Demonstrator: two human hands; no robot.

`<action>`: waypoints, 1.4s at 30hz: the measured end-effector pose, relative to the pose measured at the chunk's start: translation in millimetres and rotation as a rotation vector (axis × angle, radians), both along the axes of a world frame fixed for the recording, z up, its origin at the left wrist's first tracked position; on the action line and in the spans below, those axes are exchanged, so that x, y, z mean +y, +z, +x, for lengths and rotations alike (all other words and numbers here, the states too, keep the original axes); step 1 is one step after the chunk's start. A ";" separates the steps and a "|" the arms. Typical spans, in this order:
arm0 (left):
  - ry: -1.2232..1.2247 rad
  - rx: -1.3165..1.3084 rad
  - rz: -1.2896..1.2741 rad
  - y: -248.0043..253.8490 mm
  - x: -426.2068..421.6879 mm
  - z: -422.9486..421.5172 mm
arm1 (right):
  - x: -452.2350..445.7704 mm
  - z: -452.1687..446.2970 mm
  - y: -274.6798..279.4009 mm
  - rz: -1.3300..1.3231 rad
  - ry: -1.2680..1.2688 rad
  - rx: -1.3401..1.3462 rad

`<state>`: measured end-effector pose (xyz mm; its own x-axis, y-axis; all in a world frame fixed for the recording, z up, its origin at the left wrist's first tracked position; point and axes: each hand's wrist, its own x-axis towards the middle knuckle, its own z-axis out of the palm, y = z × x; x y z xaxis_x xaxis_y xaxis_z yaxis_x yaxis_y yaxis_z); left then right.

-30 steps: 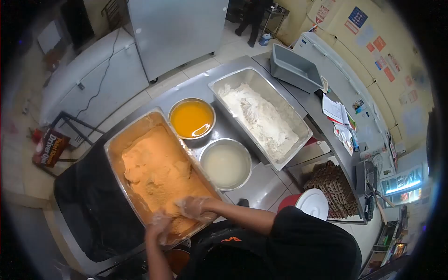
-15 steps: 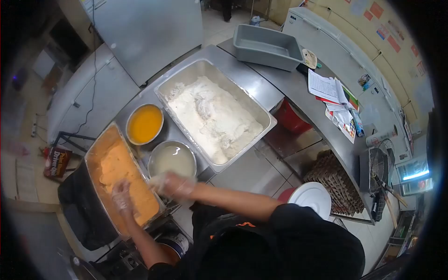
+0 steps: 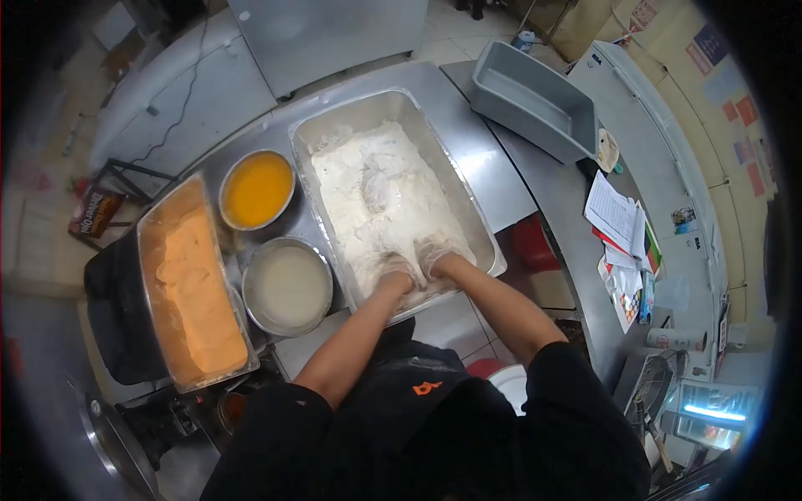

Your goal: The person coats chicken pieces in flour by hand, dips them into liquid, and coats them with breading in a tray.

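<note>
A deep metal pan [image 3: 466, 194] holds a broad heap of white flour [image 3: 376, 179]. Both hands, in clear gloves, are sunk in the flour near the pan's front edge. My left hand [image 3: 394, 269] is on the left of the two, its fingers covered by flour. Close to its right, my right hand [image 3: 434, 253] also has its fingertips buried. Left of this pan stand a bowl of orange-yellow liquid [image 3: 258, 189] and a bowl of cloudy pale liquid [image 3: 289, 286]. Farther left, a second pan [image 3: 156, 275] contains orange powder [image 3: 196, 284].
A grey plastic tub [image 3: 535, 96] rests on the counter at the back right. Papers [image 3: 616, 213] lie on the right-hand counter. A red bucket [image 3: 532, 242] is under the counter, and a white lid [image 3: 511, 386] is near my right side. Someone's feet [image 3: 473, 8] show at the top.
Both hands have left the orange powder pan, moved right and entered the white flour. The view has shifted, so the flour pan is now in front of me.
</note>
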<state>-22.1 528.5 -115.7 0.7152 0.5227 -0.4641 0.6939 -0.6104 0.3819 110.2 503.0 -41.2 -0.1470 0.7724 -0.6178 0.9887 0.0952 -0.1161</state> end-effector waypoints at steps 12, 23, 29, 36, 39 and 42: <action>0.324 0.074 -0.006 5.2 6.8 -5.3 | -0.2 26.0 -21.8 0.420 0.255 0.151; 0.079 -0.060 -0.093 -46.0 35.9 -45.9 | 49.0 88.6 -104.2 -0.265 0.045 0.615; 0.629 -0.165 0.338 49.4 163.0 15.2 | 230.3 76.6 -24.9 0.151 0.194 0.093; 0.510 0.069 0.099 44.8 122.9 32.1 | 147.2 51.3 -18.8 0.138 0.113 -0.046; 0.482 0.195 -0.170 74.2 83.0 4.6 | 75.7 49.1 -44.4 0.065 0.075 0.042; 0.785 0.133 -0.028 19.3 40.4 -7.9 | 34.9 40.8 -32.1 0.042 -0.022 0.097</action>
